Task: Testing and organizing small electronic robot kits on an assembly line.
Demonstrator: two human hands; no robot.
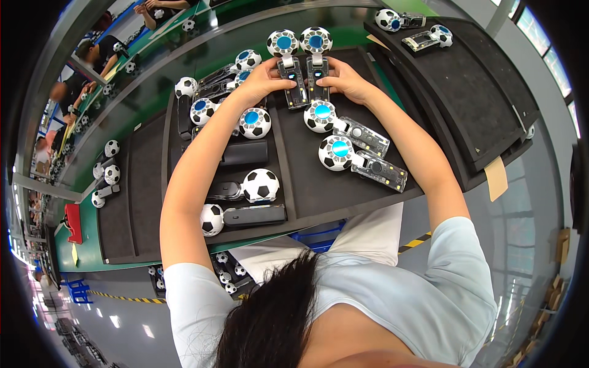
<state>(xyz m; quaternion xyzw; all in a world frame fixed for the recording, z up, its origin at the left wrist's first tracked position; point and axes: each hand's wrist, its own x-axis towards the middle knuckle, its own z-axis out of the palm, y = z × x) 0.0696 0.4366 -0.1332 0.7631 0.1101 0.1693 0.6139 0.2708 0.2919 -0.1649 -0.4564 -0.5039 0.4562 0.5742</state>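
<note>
My left hand [262, 83] is closed on a gadget [293, 92] with a dark see-through body and a soccer-ball head carrying a blue disc. In my right hand [347, 83] is a matching gadget [318, 92], gripped by its body. Both stand side by side, ball ends away from me, with small lit displays on their bodies. Just nearer to me, two more such gadgets lie slanted on the black tray [310, 199]: an upper one [366, 136] and a lower one [380, 172], their balls to the left.
Left of my left forearm and beneath it, several ball gadgets [261, 185] fill a tray section. A second black tray [485, 104] at the right bears two gadgets at its far end. Tan card [496, 178] juts from its edge. Other people work at the far left.
</note>
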